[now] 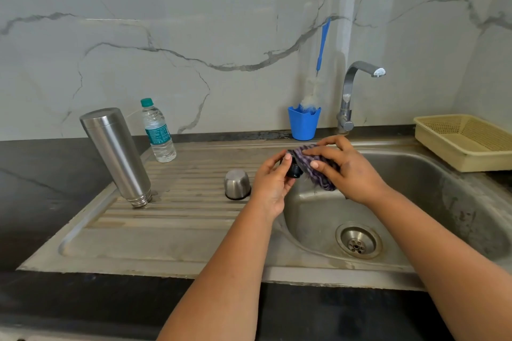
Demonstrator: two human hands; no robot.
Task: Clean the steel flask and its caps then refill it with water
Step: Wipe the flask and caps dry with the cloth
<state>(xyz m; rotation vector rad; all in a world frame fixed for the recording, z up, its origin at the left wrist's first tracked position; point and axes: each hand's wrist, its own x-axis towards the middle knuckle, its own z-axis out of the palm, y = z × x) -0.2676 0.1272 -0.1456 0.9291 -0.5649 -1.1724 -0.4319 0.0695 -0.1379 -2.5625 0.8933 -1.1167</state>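
Scrubbing the small black cap over the sink

Head view: the left hand (273, 183) pinches the black inner cap (293, 170) while the right hand (347, 171) grips a knitted purple scrubber (314, 167) against it. A wet cap could slip into the steel sink (415, 174). The smooth steel flask (117, 156) stands inverted on the ribbed drainboard, far left; its domed steel cup cap (237, 185) sits beside the left hand.

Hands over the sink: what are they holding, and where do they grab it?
The left hand pinches the small black cap by its side. The right hand grips the purple scrubber across its top, against the cap.
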